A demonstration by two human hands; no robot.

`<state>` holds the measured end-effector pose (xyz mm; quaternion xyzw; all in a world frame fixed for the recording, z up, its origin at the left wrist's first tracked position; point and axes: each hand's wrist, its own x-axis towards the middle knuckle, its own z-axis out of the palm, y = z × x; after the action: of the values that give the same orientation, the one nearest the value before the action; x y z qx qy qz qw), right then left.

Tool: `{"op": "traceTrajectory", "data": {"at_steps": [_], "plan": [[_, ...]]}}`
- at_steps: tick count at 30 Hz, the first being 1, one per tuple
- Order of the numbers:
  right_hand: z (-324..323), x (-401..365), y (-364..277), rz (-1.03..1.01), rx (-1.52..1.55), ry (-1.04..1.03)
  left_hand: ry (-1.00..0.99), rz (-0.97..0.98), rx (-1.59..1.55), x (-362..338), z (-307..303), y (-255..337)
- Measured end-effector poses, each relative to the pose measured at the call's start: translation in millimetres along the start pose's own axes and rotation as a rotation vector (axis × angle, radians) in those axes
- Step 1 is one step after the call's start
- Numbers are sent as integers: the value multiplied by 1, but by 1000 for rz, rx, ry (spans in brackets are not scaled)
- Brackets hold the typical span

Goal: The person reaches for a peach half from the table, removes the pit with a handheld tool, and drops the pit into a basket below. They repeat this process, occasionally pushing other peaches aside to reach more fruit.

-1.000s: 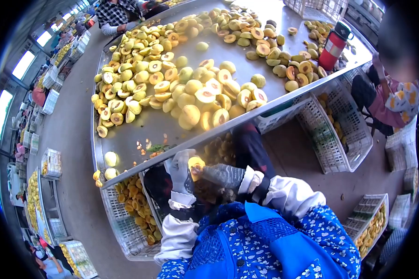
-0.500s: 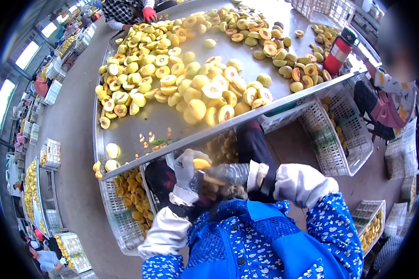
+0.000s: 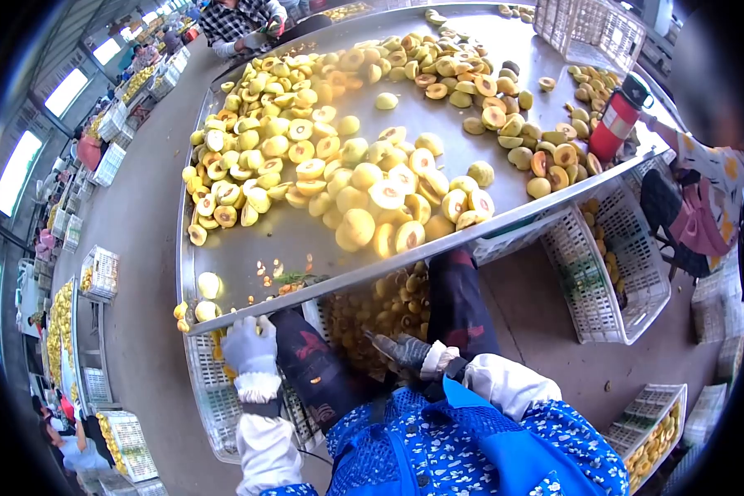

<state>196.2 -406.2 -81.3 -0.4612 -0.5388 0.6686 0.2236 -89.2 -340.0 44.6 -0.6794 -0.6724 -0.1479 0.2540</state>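
Observation:
My left hand (image 3: pixel 250 345), in a pale grey glove, is at the front left edge of the metal table (image 3: pixel 260 223), above a white crate (image 3: pixel 211 413) with yellow fruit halves. Its fingers look loosely apart, and no fruit shows in them. Between my knees, my right hand (image 3: pixel 407 351), in a dark grey glove, is closed around a slim pointed tool (image 3: pixel 374 336) whose tip sticks out to the left. Beneath it lie many fruit pieces (image 3: pixel 397 302) in shadow. Halved yellow fruits with brown centres (image 3: pixel 355 227) are heaped on the table.
Small pits and scraps (image 3: pixel 285 281) lie near the table's front edge. A red flask (image 3: pixel 616 120) stands at the right. White crates (image 3: pixel 608 264) sit on the floor to the right. One person (image 3: pixel 244 25) works across the table, another (image 3: pixel 711 182) at the right.
My hands were together at a yellow fruit half; now my left hand has moved left to the table edge without it. My right hand is lower, and the view has shifted slightly.

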Motion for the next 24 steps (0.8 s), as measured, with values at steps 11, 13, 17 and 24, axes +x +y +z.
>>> {"op": "traceTrajectory", "data": {"at_steps": [11, 13, 17, 24], "plan": [[-16, -7, -24, 38, 172, 105, -795, -600, -14, -17, -2, -115], [-15, -6, -31, 89, 80, 75, -1095, -540, 388, -34, 0, -134], [-10, 8, 22, -280, -236, 187, -599, -225, 351, 8, -27, -84], [-11, -8, -39, 237, 281, 152, -238, 854, -229, 147, -3, 123]]}}
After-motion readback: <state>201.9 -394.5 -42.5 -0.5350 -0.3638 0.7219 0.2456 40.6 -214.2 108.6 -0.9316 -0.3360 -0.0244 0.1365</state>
